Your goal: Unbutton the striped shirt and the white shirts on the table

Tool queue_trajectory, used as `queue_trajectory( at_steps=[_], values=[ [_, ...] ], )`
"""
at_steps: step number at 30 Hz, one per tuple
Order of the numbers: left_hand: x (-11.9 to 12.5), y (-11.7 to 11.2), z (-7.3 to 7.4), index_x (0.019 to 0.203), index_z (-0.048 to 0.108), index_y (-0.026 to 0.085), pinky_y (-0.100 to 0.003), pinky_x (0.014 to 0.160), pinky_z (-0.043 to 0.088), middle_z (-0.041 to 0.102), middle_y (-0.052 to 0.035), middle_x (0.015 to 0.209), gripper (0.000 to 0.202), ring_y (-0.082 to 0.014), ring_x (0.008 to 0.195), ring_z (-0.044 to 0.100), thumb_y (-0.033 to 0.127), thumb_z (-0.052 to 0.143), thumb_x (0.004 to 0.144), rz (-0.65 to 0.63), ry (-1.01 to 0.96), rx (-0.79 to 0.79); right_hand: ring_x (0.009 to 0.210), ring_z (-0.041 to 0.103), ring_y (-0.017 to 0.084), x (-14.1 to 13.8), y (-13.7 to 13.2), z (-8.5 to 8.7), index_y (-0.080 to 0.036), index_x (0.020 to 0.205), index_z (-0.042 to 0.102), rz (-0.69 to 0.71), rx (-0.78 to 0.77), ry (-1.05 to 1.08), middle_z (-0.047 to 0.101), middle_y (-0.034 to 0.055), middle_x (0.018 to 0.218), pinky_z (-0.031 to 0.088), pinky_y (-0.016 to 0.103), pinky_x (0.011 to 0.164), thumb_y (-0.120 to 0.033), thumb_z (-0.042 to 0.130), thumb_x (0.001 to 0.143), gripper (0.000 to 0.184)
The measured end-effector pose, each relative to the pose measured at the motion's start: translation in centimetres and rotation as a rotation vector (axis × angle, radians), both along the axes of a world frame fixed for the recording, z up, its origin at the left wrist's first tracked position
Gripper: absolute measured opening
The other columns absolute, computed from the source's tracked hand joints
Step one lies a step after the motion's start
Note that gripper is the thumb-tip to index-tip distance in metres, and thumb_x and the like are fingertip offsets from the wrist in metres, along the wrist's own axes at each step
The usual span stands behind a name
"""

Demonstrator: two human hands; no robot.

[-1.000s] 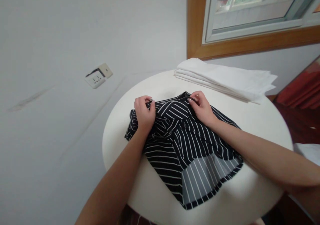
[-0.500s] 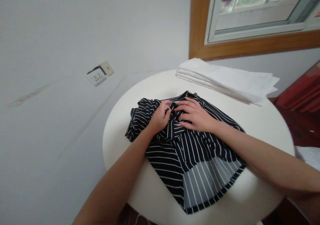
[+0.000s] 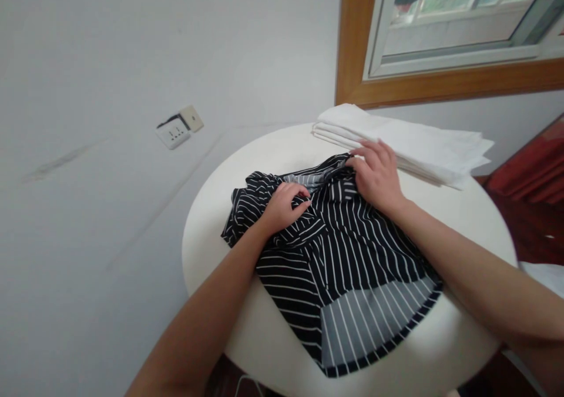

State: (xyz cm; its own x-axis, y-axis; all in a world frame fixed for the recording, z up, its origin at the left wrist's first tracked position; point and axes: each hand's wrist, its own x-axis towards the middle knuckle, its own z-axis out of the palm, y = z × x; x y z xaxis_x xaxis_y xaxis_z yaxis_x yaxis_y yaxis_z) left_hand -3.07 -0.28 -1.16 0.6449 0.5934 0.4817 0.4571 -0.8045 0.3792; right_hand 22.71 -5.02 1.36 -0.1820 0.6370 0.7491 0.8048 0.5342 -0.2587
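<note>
A black garment with thin white stripes (image 3: 361, 238) lies rumpled over the round white table (image 3: 207, 291); its exact kind I cannot make out. Its grey inner side shows at the near hem, and also at the top opening. My left hand (image 3: 287, 208) rests on the bunched upper left part, fingers curled over the fabric and the thumb a little apart. At the upper right corner, my right hand (image 3: 377, 177) pinches the garment's top edge between thumb and fingers. Part of the cloth is hidden under both hands.
Folded white sheets (image 3: 409, 141) lie at the table's back right, just behind my right hand. A white wall with a socket (image 3: 173, 133) stands at the left. Beyond the table are a wood-framed window (image 3: 440, 86) and red fabric (image 3: 533, 156).
My right hand has moved right and away from me, from the garment's middle to its top right corner, spreading the cloth. The top opening now shows more grey. My left hand stays nearly in place.
</note>
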Motion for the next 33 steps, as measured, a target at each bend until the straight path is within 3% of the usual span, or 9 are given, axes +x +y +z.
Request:
queue_trajectory(
  at_steps=[4,7,11,15,20,24,27,31,33],
  values=[
    [0.0,0.1,0.0,0.092,0.060,0.020,-0.039,0.091,0.042,0.065,-0.0039,0.094,0.012,-0.0207,0.095,0.056,0.021,0.054,0.082,-0.026,0.085,0.037,0.112,0.053,0.026,-3.8,-1.7,-0.2,-0.032,0.117,0.062,0.364,-0.150,-0.276,0.066,0.0024,0.112,0.033,0.048,0.096,-0.025,0.048,0.088,0.033],
    [0.0,0.3,-0.2,0.093,0.060,0.019,-0.040,0.089,0.043,0.065,-0.0059,0.096,0.016,-0.0225,0.094,0.055,0.018,0.053,0.079,-0.010,0.124,0.029,0.093,0.058,0.025,-5.6,-1.8,-1.3,-0.026,0.125,0.059,0.246,-0.239,-0.289,0.070,0.0070,0.102,0.034,0.043,0.084,-0.039,0.046,0.091,0.039],
    [-0.1,0.3,-0.3,0.097,0.059,0.020,-0.039,0.088,0.044,0.065,-0.0045,0.096,0.023,-0.0222,0.093,0.054,0.014,0.052,0.076,0.008,0.133,-0.011,0.085,0.060,0.024,-4.9,-0.6,-2.1,-0.024,0.126,0.059,0.114,-0.326,-0.216,0.070,0.0071,0.089,0.034,0.040,0.079,-0.049,0.048,0.090,0.045],
    [-0.2,0.2,-0.1,0.096,0.061,0.022,-0.040,0.091,0.042,0.065,-0.0029,0.098,0.029,-0.0217,0.096,0.054,0.010,0.048,0.074,-0.004,0.164,0.001,0.093,0.060,0.023,-2.5,0.4,-1.9,-0.030,0.134,0.051,0.257,-0.439,-0.188,0.069,0.0030,0.095,0.038,0.039,0.081,-0.030,0.058,0.083,0.052],
    [-0.5,0.4,0.1,0.096,0.063,0.024,-0.039,0.093,0.040,0.065,-0.0015,0.099,0.042,-0.0201,0.098,0.054,0.003,0.042,0.068,-0.024,0.136,0.040,0.103,0.056,0.020,-0.6,0.9,-1.6,-0.033,0.121,0.062,0.501,-0.474,-0.201,0.065,0.0001,0.118,0.039,0.040,0.090,-0.004,0.051,0.069,0.061],
    [-1.3,0.9,0.6,0.087,0.066,0.024,-0.040,0.094,0.039,0.067,-0.0017,0.096,0.039,-0.0203,0.096,0.055,0.003,0.041,0.066,0.033,0.103,0.082,0.088,0.055,0.019,-0.6,1.0,-1.7,-0.030,0.093,0.073,0.415,-0.443,-0.106,0.072,-0.0026,0.090,0.038,0.041,0.089,-0.001,0.044,0.068,0.048],
    [-2.5,1.8,1.0,0.081,0.067,0.021,-0.041,0.092,0.040,0.067,-0.0030,0.094,0.034,-0.0211,0.094,0.055,0.005,0.041,0.069,0.136,0.118,0.128,0.081,0.054,0.019,-0.9,0.8,-1.6,-0.024,0.072,0.071,0.349,-0.411,-0.026,0.069,-0.0008,0.074,0.037,0.038,0.086,-0.005,0.043,0.075,0.033],
    [-3.7,2.1,1.5,0.074,0.068,0.020,-0.043,0.088,0.041,0.067,-0.0049,0.089,0.029,-0.0237,0.092,0.054,0.006,0.043,0.072,0.345,0.142,0.203,0.083,0.054,0.022,-1.5,0.4,-1.6,-0.022,0.081,0.069,0.208,-0.439,-0.151,0.069,0.0025,0.080,0.035,0.038,0.083,-0.030,0.054,0.085,0.017],
    [-3.3,1.3,2.1,0.072,0.068,0.021,-0.047,0.088,0.040,0.066,-0.0062,0.091,0.026,-0.0265,0.095,0.053,0.007,0.046,0.074,0.466,0.108,0.274,0.087,0.054,0.025,-1.9,0.4,-2.0,-0.022,0.089,0.068,0.121,-0.432,-0.209,0.069,0.0046,0.085,0.032,0.040,0.083,-0.043,0.056,0.086,0.024]
  ],
)
